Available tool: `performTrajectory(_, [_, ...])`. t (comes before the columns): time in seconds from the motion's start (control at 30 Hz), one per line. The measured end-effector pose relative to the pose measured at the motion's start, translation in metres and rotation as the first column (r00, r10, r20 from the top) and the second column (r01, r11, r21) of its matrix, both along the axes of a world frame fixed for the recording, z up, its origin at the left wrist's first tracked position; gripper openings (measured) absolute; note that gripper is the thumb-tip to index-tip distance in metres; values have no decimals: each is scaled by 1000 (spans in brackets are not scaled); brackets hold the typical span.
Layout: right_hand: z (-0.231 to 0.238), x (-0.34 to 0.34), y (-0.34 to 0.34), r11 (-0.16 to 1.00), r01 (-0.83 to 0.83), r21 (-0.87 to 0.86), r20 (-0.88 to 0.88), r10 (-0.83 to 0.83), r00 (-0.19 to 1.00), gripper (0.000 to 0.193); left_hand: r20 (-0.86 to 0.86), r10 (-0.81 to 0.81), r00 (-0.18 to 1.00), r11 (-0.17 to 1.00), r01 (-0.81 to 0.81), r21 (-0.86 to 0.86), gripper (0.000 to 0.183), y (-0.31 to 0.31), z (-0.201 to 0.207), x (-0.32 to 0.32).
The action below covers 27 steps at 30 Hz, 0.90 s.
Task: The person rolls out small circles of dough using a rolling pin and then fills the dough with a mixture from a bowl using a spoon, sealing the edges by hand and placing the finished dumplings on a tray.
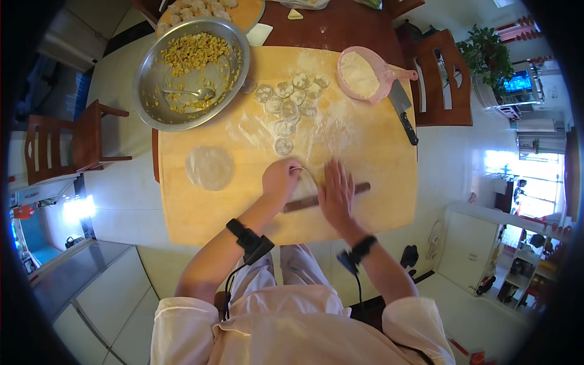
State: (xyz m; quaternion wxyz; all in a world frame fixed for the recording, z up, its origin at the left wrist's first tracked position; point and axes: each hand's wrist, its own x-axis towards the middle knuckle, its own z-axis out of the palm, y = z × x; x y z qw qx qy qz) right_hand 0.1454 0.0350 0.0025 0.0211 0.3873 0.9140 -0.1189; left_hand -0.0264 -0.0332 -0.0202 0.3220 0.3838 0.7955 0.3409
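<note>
Floured wooden surface [201,213] fills the middle, with a rolling pin [359,188] lying crosswise, tilted up to the right. Right hand [336,193] presses flat and open on it; left hand [280,180] pinches the dough disc [304,182] just beyond the pin.
</note>
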Motion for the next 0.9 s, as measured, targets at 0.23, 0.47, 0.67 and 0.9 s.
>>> performTrajectory(0.23, [-13, 1, 7, 995, -66, 73, -118, 74, 990, 56, 393, 143, 908, 986, -163, 17, 19, -24, -7, 16])
performTrajectory(0.47, [-4, -10, 6, 998, -10, 54, -210, 21, 977, 58, -36, 2, 999, 1000, -2, 0, 11, 1, 2, 8])
performTrajectory(0.67, [9, 29, -23, 997, -75, 32, -115, 78, 990, 59, 811, 449, 374, 862, -419, -284, 24, -36, -8, 10])
performTrajectory(0.9, [-20, -37, 30, 987, -59, 149, -238, 94, 967, 60, -168, -49, 985, 998, 56, 36, 21, -4, 3, 3])
